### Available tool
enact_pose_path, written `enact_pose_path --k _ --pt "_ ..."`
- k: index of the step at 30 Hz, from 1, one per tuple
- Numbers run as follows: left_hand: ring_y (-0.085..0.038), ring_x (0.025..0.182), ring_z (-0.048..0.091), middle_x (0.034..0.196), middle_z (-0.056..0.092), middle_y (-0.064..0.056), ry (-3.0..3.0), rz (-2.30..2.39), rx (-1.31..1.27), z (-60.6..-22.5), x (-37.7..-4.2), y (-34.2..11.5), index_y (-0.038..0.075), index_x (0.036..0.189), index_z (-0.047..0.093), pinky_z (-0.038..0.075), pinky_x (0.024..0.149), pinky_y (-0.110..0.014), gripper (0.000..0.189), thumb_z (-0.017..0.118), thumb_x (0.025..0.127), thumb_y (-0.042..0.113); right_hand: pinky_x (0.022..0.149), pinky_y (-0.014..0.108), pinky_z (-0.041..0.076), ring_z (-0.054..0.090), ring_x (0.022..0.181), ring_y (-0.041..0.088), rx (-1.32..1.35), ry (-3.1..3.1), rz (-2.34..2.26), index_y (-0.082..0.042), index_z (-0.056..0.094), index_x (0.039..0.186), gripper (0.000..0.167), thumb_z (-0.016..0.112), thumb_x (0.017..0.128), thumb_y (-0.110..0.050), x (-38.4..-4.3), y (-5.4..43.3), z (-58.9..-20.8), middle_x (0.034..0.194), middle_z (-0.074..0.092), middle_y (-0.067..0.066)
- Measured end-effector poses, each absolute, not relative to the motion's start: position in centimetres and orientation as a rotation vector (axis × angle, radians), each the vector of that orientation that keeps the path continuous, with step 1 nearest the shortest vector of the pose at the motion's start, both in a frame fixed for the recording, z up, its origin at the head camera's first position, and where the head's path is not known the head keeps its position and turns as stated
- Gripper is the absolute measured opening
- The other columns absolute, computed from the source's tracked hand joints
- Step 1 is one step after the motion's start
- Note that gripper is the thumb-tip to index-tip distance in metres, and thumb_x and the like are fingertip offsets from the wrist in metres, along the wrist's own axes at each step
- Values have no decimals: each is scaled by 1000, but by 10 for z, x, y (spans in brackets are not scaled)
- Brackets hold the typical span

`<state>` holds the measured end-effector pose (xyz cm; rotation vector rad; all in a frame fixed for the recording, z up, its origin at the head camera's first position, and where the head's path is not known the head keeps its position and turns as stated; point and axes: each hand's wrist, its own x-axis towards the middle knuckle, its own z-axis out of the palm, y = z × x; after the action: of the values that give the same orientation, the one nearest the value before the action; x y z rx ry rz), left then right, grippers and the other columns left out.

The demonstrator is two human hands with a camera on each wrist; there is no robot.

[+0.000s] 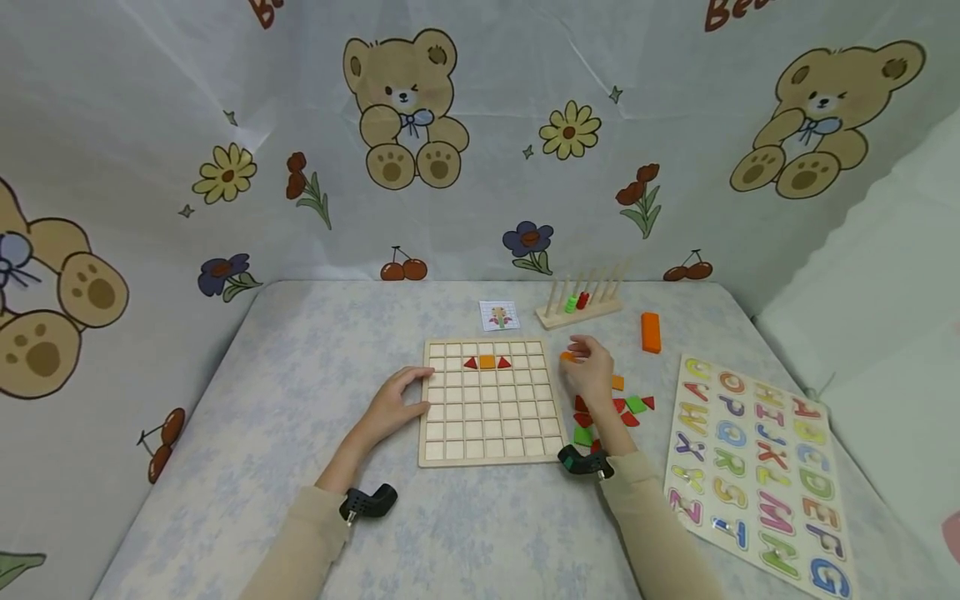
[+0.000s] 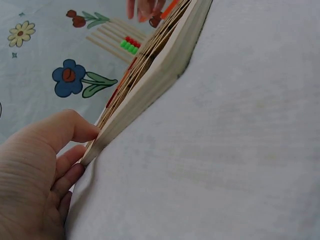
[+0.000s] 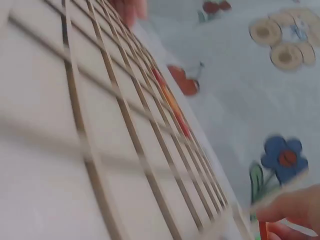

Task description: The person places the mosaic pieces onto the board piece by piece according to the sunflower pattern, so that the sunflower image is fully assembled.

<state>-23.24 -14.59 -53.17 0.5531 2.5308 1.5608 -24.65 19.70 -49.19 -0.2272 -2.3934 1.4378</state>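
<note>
A wooden grid board (image 1: 495, 429) lies on the table, holding an orange square (image 1: 487, 362) between two red triangles (image 1: 471, 363) in an upper row. At the board's left edge is my left hand (image 1: 392, 408), its thumb and fingers spread and touching the rim; the left wrist view shows the fingertips against the board's side (image 2: 150, 95). Just past the right edge, my right hand (image 1: 591, 372) pinches a small orange tile (image 1: 567, 357) between thumb and fingers. That tile's orange edge (image 3: 263, 230) shows under the thumb in the right wrist view.
Loose red and green pieces (image 1: 636, 404) lie under and beside the right forearm. Behind stand a pattern card (image 1: 499, 316) and a peg rack (image 1: 581, 312) with green and red beads. An orange block (image 1: 651, 332) and an alphabet board (image 1: 720, 525) are at the right.
</note>
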Motion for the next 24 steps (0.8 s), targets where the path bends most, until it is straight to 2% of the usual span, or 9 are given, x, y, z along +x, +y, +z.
enact_pose_path --k 7,13,24 --pt "-33 145 37 147 50 -12 2530 1546 570 -528 -232 -145 11 142 53 31 119 -54 55 72 91 11 90 49 56 63 101 39 92 -2486 1629 10 62 124 45 70 79 14 -248 137 -491 106 66 27" --pt "-34 144 38 145 51 -13 2534 1572 593 -527 -233 -144 10 142 54 31 119 -55 55 72 90 10 86 45 56 64 101 36 348 -2586 1532 10 62 124 45 69 80 14 -245 108 -494 106 67 23" --pt "-34 144 38 145 52 -12 2554 1559 593 -529 -233 -146 11 141 54 31 119 -54 54 73 90 10 86 46 55 63 98 35 400 -2607 1444 10 63 121 42 67 80 16 -243 100 -499 103 67 22"
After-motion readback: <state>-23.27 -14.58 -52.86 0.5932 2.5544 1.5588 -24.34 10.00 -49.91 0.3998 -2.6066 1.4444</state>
